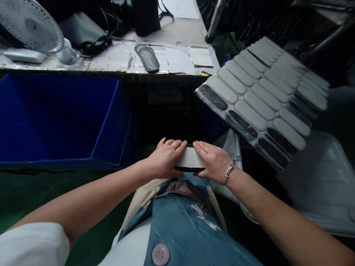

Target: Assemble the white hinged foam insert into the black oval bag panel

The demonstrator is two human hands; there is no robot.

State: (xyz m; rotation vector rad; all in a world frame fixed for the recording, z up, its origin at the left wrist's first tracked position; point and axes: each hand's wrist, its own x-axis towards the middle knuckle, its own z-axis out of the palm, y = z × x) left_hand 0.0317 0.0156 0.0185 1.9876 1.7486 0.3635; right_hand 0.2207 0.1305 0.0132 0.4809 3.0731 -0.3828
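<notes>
Paper-covered table [180, 42] beyond; left hand [166, 158] and right hand [213, 161] pinch opposite ends of pale, dark-edged block [190, 158].

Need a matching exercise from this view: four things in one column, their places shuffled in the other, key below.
Things
1. Desk fan
2. Large blue bin
3. Pale block
4. Silver bracelet

Places
A. Held between the left hand and the right hand
B. Below the table edge, on the person's left
C. Around the right wrist
D. On the worktable, towards its left end

Pairs: 1-D, 2-B, 3-A, 4-C
</notes>
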